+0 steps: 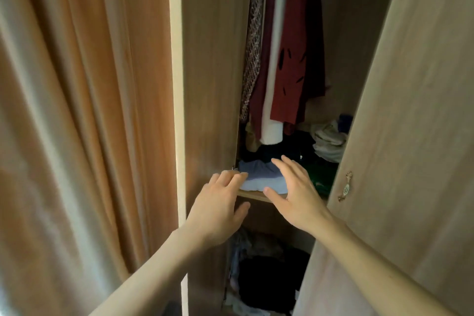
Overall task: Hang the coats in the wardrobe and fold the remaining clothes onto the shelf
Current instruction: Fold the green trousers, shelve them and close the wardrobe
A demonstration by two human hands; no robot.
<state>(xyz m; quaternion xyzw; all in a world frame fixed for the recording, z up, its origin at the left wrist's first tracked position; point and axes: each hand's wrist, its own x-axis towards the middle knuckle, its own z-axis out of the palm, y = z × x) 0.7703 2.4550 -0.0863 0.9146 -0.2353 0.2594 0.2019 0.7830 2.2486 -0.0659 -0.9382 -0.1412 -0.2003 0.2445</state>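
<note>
Folded blue cloth laid on shelf, left hand spread at its edge, right hand spread beside it, coats hung above.

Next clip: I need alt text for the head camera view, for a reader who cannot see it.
Two bare hands reach into an open wardrobe, the left hand and right hand open on either side of a folded light blue garment at the front of a shelf. Red and white clothes hang above; orange curtains hang left.
</note>
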